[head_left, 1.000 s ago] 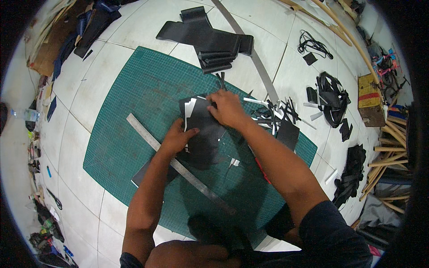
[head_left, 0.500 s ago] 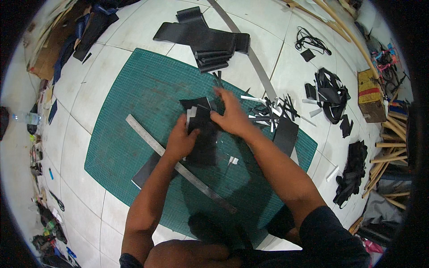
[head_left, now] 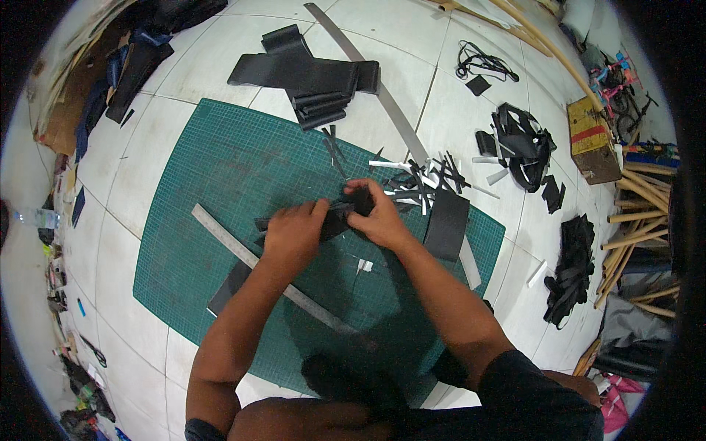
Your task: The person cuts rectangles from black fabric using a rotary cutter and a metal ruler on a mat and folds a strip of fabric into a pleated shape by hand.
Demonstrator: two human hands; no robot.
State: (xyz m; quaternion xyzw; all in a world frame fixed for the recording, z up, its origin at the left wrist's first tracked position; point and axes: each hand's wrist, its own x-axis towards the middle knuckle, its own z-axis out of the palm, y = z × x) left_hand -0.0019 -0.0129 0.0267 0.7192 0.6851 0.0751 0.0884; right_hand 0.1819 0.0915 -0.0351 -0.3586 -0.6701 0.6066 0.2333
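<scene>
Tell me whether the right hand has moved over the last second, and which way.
Yes: judged against the small white scrap on the green mat, the right hand has come nearer the person's body.

Blk pieces (head_left: 336,225), grn gridded mat (head_left: 213,158), silver ruler (head_left: 226,234), yel box (head_left: 593,158) w/ red stripe (head_left: 589,137), wht tiles (head_left: 412,37)

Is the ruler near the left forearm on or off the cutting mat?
On. The ruler lies on the cutting mat, with green surface showing along both sides, and passes beneath the left forearm.
</scene>
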